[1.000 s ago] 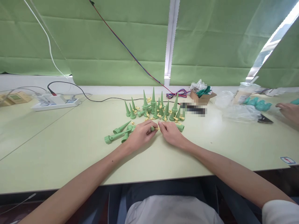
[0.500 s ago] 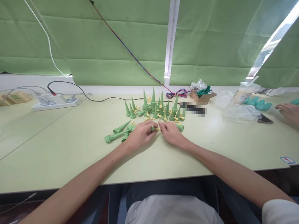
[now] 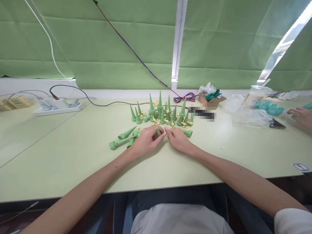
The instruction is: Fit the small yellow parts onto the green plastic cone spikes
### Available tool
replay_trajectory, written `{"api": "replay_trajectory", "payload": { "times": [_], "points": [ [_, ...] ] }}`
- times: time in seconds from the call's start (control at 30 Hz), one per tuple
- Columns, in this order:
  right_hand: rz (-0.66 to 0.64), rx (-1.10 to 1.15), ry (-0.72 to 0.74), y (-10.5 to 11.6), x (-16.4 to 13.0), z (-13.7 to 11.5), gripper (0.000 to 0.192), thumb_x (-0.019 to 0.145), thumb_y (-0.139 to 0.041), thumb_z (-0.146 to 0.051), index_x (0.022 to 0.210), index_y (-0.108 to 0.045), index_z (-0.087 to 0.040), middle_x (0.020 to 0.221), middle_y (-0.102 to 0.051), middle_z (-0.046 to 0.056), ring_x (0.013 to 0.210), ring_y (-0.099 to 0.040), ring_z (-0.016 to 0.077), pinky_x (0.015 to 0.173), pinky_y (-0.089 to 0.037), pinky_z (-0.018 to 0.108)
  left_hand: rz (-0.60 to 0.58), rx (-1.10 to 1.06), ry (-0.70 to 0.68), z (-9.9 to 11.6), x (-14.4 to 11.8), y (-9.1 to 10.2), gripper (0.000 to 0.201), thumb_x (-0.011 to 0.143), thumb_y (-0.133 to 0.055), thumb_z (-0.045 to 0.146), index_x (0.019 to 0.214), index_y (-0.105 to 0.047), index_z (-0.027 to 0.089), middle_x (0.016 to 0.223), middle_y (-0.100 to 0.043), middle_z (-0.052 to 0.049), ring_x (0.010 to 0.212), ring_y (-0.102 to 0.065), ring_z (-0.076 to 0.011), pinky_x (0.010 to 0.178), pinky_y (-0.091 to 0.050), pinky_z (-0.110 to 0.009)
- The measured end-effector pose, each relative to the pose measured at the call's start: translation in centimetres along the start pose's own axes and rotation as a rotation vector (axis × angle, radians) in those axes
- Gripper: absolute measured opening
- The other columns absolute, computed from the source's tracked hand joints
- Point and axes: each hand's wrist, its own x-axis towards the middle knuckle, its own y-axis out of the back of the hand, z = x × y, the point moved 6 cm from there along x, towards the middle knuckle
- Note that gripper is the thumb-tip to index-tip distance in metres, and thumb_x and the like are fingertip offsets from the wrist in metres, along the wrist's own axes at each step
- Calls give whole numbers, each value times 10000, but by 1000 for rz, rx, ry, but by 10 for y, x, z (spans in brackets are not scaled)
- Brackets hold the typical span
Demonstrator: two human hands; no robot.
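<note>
Loose spikes [image 3: 122, 142] with wide collars [image 3: 112, 145] lie just left of the left hand [image 3: 147, 138], which curls around a green spike [image 3: 158, 132]. It looks light, stiff and smooth; a collar should grip best. A yellow bit [image 3: 165, 133] shows where the hands nearly meet. The right hand [image 3: 179, 139] is pinched, on what I cannot tell. Well right of it, print on a cup [image 3: 251, 100] and sticker [image 3: 301, 167] is unreadable.

Standing spikes [image 3: 160, 105]: on table [image 3: 73, 156], behind left hand [image 3: 147, 138] and right hand [image 3: 179, 138]
Lying spikes [image 3: 123, 142]: mostly left of left hand
Power strip [image 3: 58, 110]: far left
Carton [image 3: 210, 103]: right of standing spikes
</note>
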Motion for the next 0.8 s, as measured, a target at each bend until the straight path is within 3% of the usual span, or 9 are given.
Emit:
{"api": "replay_trajectory", "payload": {
  "times": [0.27,0.43,0.53,0.67,0.8],
  "points": [
    [22,-41,-9,1,-1,0,478,1024,-284,-388,581,-236,-215,489,-341,-33,507,-295,126,572,-224,305,5,4,13,-1,1,-1,253,957,-490,376,898,-644,183,930,-695,-26,581,-543,-97,602,-468,-257],
    [87,-51,-36,5,0,3,498,1015,-317,-409,562,-248,-213,497,-365,-27,504,-292,121,558,-218,305,3,-23,127,-5,2,1,293,952,-486,423,930,-656,185,618,-614,16,516,-535,-132,553,-441,-269],
    [158,-26,-13,9,0,3,491,1002,-349,-424,570,-247,-212,498,-344,-32,501,-272,119,547,-226,301,10,-15,160,-7,2,1,316,953,-478,446,898,-652,187,537,-582,29,487,-538,-146,544,-436,-281],
    [206,47,49,12,-3,-2,422,968,-424,-407,609,-318,-213,518,-372,-44,501,-308,112,537,-264,278,9,-52,181,-9,2,0,387,975,-439,462,756,-608,192,477,-578,31,478,-554,-154,586,-455,-297],
    [153,106,90,10,-7,-10,228,886,-554,-371,746,-472,-211,522,-432,-69,479,-391,105,538,-326,255,-8,-72,170,-8,2,-1,519,1006,-355,474,592,-512,202,462,-572,11,522,-575,-160,669,-471,-309]
  ]
}}
